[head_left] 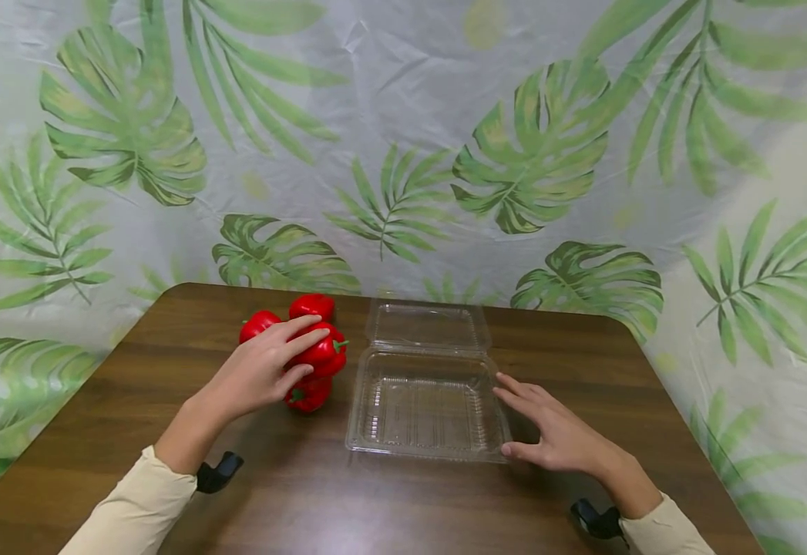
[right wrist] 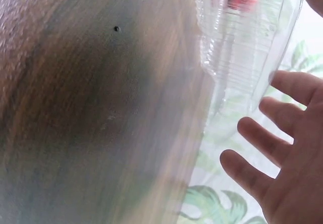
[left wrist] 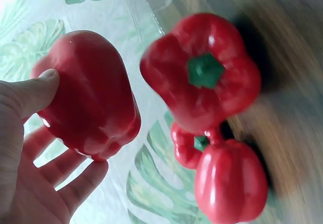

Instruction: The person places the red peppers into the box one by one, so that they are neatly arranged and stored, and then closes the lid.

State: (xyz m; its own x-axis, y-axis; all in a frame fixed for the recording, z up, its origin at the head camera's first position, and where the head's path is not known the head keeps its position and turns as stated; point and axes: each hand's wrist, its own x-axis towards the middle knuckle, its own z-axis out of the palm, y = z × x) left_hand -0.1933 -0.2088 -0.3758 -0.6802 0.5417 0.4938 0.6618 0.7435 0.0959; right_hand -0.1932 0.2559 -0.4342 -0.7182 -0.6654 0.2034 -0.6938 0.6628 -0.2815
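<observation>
The surface point(head_left: 146, 378) is a dark brown, wood-grained top, its far corners rounded and its grain running in long streaks from side to side. A pale sheen spreads over the near middle, and a small dark round spot point(right wrist: 116, 29) marks it in the right wrist view. Left of centre lie three glossy red peppers: a left pepper point(head_left: 258, 324), a back pepper point(head_left: 313, 306) close to the far edge, and a near pepper point(head_left: 314, 397) with a green stem. Right of them sits a clear plastic container point(head_left: 427, 420), ribbed inside, its attached lid point(head_left: 429, 327) folded back toward the far edge.
</observation>
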